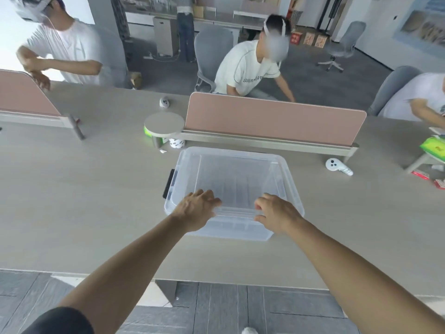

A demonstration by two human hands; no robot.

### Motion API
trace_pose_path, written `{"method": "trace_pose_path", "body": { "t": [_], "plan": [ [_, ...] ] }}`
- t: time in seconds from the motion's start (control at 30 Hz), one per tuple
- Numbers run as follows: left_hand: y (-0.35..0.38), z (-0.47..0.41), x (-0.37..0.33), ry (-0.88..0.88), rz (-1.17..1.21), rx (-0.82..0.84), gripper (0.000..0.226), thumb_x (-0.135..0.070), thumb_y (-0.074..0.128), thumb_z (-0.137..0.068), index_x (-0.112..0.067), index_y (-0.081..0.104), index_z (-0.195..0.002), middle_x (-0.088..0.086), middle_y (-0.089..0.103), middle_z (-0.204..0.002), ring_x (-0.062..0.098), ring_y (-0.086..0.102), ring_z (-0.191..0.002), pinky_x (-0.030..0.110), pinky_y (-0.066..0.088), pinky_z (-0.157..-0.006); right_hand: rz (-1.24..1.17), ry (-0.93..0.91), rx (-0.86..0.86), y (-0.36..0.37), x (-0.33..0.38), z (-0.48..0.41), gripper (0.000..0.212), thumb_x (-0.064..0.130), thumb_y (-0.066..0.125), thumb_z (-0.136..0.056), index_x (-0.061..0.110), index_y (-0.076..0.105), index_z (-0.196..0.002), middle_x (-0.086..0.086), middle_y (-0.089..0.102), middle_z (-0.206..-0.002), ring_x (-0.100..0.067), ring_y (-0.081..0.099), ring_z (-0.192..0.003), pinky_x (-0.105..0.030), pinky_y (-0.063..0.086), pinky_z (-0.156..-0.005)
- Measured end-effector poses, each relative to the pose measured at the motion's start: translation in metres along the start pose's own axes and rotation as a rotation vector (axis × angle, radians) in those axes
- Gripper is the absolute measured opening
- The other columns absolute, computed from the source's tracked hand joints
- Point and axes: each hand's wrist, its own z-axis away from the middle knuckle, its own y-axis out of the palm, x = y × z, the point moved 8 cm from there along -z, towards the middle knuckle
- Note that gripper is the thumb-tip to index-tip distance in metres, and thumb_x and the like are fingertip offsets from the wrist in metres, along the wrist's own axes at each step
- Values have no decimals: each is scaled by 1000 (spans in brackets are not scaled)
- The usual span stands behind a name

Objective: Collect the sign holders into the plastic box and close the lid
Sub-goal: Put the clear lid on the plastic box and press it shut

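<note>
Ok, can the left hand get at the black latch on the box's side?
Probably yes: the left hand is at the near rim of the plastic box, the black latch sits close by on the outer wall, and nothing lies between them.
</note>
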Motion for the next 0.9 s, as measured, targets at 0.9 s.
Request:
{"method": "trace_pose_path", "body": {
  "t": [0.9],
  "plan": [
    [17, -77, 75, -202, 103, 61, 75, -72, 16, -86, -25, 47, -134, 4, 44, -145, 30, 27, -140, 46, 24, -114, 180, 9, 49, -10, -16, -97, 69, 58, 35, -97, 17, 25, -152, -7, 14, -163, -30, 13, -149, -49, 14, -119]
  ]
}}
